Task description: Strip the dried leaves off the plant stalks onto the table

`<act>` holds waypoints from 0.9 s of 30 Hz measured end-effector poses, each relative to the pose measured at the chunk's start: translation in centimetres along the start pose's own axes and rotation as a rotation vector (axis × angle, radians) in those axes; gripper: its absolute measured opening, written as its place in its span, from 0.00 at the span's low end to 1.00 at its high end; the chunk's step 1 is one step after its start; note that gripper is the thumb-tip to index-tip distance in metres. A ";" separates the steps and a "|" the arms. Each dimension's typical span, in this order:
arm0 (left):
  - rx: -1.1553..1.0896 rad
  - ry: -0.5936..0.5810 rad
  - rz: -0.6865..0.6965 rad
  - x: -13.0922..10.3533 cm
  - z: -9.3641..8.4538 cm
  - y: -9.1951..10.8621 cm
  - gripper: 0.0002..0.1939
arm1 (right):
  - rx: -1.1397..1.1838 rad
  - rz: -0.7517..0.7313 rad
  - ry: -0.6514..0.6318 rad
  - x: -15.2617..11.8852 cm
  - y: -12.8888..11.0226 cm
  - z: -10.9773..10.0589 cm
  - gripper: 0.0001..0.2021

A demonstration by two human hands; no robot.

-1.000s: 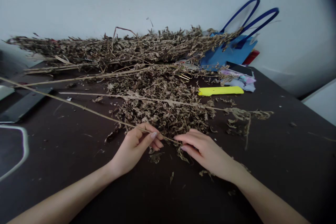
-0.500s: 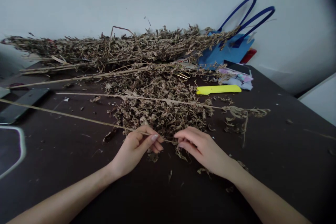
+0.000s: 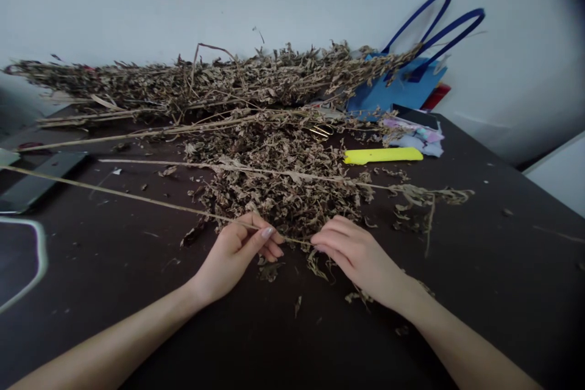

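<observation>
A long dry stem (image 3: 137, 197) runs from the left edge to the middle. My left hand (image 3: 244, 248) pinches it between thumb and fingers near its right end. At that end the fingertips of my right hand (image 3: 354, 250) are closed on the stem, with a few curled leaves hanging just below. Behind both hands lies a heap of dried leaves (image 3: 283, 195). Another bare stem (image 3: 256, 169) rests across this heap, its leafy tip to the right.
A thick bundle of dried plants (image 3: 205, 82) lies along the wall. Beside it are a blue bag (image 3: 388, 94), gold-handled scissors (image 3: 321, 131), a yellow object (image 3: 382, 156) and crumpled cloth (image 3: 423, 136). A dark flat device (image 3: 43, 180) is at the left on the dark table (image 3: 498, 292).
My right hand has shifted slightly right, and its fingers have drawn closer together at the stem's end. The stem's left part sits a little higher in view.
</observation>
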State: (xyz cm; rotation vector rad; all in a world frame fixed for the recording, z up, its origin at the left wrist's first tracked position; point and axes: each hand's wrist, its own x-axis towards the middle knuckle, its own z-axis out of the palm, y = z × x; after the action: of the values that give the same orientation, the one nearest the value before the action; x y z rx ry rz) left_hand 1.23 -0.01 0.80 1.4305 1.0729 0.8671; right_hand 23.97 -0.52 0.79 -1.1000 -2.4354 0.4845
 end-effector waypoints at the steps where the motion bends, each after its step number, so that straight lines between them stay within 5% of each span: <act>1: -0.004 -0.004 -0.001 0.0 0.0 -0.1 0.15 | -0.015 -0.013 -0.016 0.0 0.1 -0.1 0.09; 12: -0.009 -0.007 0.021 -0.1 0.2 0.0 0.14 | -0.175 -0.093 -0.108 0.1 -0.1 -0.1 0.12; 22: -0.059 0.003 0.023 0.4 -0.5 -0.5 0.14 | -0.120 0.059 0.201 0.0 1.9 -2.1 0.12; 27: -0.094 0.034 0.001 0.6 -1.1 -0.6 0.12 | -0.040 0.182 0.113 -0.4 1.6 -3.7 0.10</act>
State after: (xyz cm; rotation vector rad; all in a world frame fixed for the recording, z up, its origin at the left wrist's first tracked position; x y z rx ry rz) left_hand 0.28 0.90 0.36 1.3422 1.0436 0.9335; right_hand 27.12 0.69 3.09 -1.3362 -2.2687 0.4189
